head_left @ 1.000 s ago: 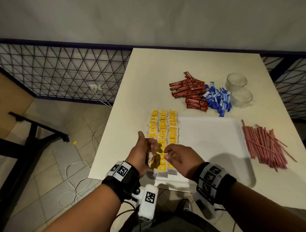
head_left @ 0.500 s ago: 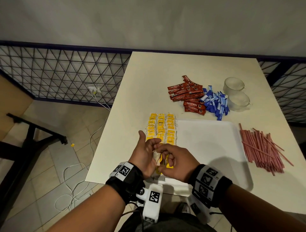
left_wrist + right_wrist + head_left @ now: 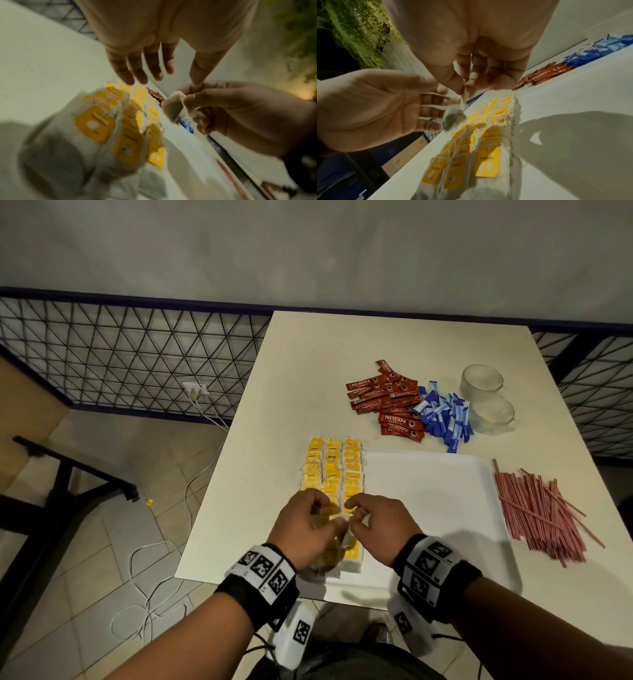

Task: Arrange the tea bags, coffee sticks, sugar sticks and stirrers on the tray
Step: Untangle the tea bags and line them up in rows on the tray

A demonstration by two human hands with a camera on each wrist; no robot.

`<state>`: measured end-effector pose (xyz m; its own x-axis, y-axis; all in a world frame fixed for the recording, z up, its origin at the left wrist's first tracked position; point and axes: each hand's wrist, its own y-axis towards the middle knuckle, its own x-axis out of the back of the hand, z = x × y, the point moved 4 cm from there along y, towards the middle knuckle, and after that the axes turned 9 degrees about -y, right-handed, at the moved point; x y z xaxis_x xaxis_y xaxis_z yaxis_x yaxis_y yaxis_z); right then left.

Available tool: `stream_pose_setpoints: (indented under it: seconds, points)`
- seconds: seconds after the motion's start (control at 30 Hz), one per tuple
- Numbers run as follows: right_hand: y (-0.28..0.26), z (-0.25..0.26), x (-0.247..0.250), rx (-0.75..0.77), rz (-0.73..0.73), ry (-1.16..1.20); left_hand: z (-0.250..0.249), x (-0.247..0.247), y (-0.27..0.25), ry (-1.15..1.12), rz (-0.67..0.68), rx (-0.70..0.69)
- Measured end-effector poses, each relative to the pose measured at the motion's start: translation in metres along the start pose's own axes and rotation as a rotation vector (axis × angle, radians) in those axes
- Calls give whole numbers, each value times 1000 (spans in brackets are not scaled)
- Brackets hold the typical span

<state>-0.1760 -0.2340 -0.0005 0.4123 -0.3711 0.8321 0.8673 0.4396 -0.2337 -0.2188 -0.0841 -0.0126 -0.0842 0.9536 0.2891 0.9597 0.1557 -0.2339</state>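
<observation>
Yellow-tagged tea bags lie in three rows on the left part of the white tray. Both hands hover over the near end of the rows. My right hand pinches one tea bag between thumb and forefinger, and the bag hangs below it. My left hand is beside it with fingers stretched out, the thumb tip touching the right hand's fingers. Red coffee sticks, blue sugar sticks and red stirrers lie on the table off the tray.
Two glass cups stand at the back right next to the sugar sticks. The table ends just left of the tea bags, with a wire fence and floor cables beyond. The tray's near edge overhangs the table front.
The left hand held the tea bag a second ago. The hands came together, and now the right hand pinches the bag while the left fingers have straightened.
</observation>
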Motion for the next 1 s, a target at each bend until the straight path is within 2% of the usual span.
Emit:
stream_pose_setpoints:
  seconds: [0.07, 0.1, 0.2, 0.3, 0.4, 0.5, 0.57, 0.67, 0.73, 0.83, 1.0]
  points:
    - [0, -1, 1, -30, 21, -7, -5, -2, -3, 208, 0, -167]
    - [-1, 1, 1, -32, 26, -2, -6, -6, -4, 259, 30, -210]
    - [-2, 7, 2, -23, 16, 24, -2, -8, -4, 293, 66, -208]
    - [-3, 9, 5, -34, -14, 60, -4, -9, -10, 449, 49, -413]
    - [-4, 11, 8, -65, -37, 135, -2, -14, -13, 610, 59, -449]
    - [-6, 14, 10, -100, -55, 218, -6, -13, -11, 590, 18, -487]
    - [-7, 12, 14, -95, -91, 246, -9, -10, -9, 432, 2, -436]
    - [-8, 14, 16, 4, -80, 253, -6, -3, -5, 28, 43, -138]
    - [-8, 16, 17, 35, -55, 231, -4, -3, -3, -91, 110, -46]
    - [-5, 17, 20, 69, -52, 167, 2, -2, -2, -40, 171, 37]
    - [-5, 19, 21, 104, -49, 164, 10, 0, -2, 100, 130, 41]
